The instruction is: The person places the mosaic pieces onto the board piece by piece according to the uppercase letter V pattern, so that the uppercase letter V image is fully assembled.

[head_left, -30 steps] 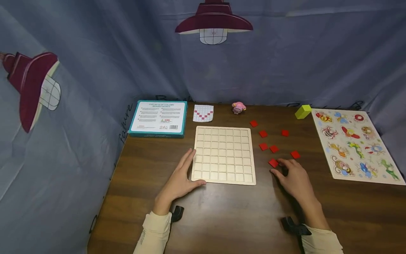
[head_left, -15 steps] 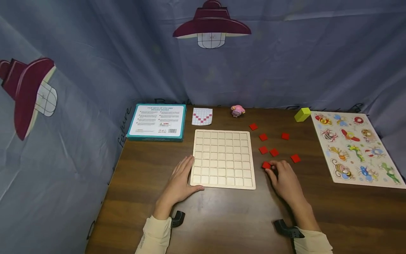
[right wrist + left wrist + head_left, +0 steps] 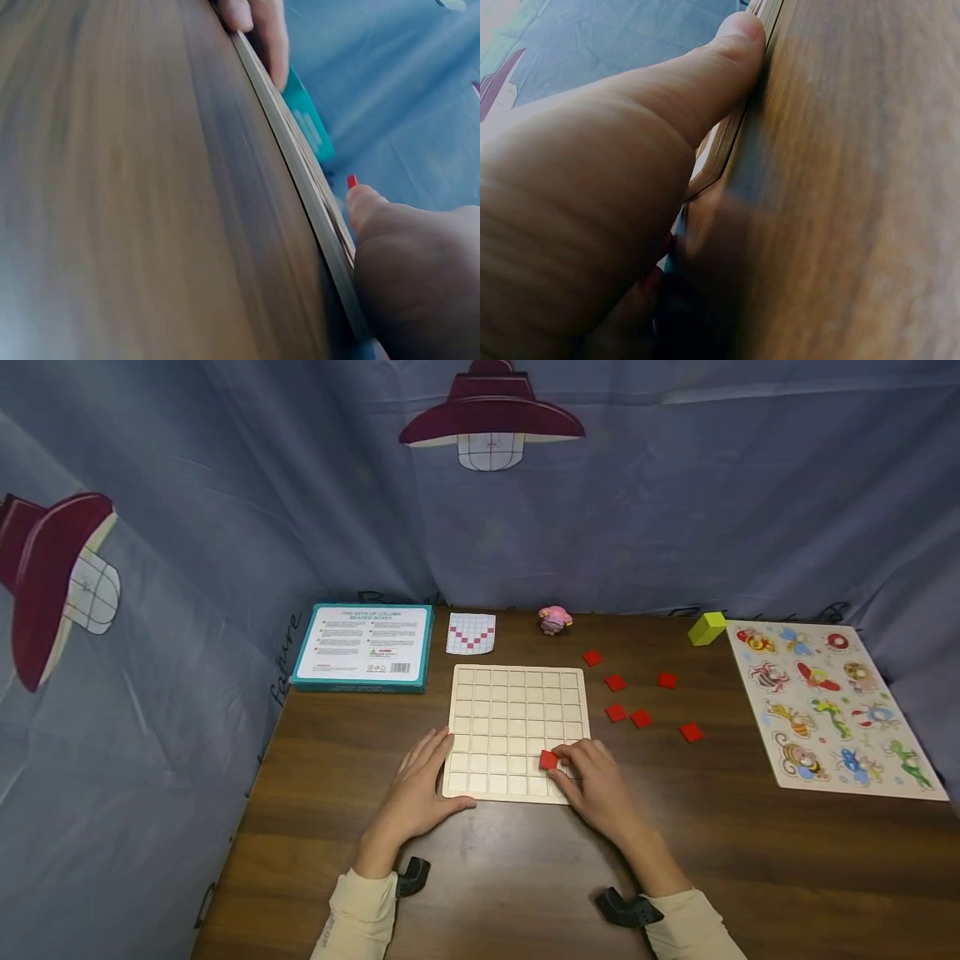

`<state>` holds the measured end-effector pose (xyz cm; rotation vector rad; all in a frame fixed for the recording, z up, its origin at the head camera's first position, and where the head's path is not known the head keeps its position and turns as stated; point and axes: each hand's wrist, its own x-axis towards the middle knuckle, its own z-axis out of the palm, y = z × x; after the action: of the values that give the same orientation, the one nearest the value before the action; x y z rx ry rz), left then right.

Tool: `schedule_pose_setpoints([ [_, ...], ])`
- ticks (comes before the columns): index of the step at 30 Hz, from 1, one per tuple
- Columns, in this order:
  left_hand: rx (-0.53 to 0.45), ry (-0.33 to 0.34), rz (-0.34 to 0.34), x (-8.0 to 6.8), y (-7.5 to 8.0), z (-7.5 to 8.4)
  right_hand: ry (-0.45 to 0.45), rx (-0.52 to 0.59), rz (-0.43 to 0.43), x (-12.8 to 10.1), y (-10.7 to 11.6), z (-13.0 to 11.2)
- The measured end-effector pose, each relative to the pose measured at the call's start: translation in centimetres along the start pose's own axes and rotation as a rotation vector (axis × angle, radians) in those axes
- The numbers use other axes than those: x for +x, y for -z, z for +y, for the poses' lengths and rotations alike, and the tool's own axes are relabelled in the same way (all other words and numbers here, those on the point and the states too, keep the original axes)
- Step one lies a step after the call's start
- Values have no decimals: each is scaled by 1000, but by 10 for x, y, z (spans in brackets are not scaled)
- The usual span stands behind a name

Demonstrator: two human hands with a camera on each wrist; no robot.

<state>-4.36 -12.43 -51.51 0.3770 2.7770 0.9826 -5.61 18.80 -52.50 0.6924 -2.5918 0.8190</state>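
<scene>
A pale wooden grid board (image 3: 507, 731) lies on the table, its small square cells in rows. My left hand (image 3: 415, 789) rests at its near left corner, fingers stretched along the left edge and thumb (image 3: 735, 45) at the front edge. Between thumb and fingertips, my right hand (image 3: 600, 789) pinches a red square tile (image 3: 548, 760) over the lower right part of the board. In the right wrist view that red tile (image 3: 352, 181) pokes up past the thumb tip. Several more red tiles (image 3: 641, 718) lie loose to the right of the board.
Behind the board are a teal-edged box (image 3: 362, 647), a paper card (image 3: 471, 634) with a pink V on a grid and a pink figurine (image 3: 555, 620). Further right stand a yellow-green block (image 3: 707, 628) and an insect picture board (image 3: 832, 706). A grey curtain (image 3: 637, 510) hangs behind.
My right hand has taken hold of the nearest red tile and carried it left, from the table to over the board. The left hand stays at the board's corner.
</scene>
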Motion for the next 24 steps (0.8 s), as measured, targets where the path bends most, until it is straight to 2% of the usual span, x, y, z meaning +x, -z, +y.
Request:
schedule_pose_setpoints([
  [5,6,-1,7,0,0,-1,36,-9,-3,9,-12,-14],
  [12,10,-1,-1,1,2,2,34,-62,-76,17,-21,-28],
  [24,19,-20,31,0,2,2,-14,-42,-68,19,-26,-32],
])
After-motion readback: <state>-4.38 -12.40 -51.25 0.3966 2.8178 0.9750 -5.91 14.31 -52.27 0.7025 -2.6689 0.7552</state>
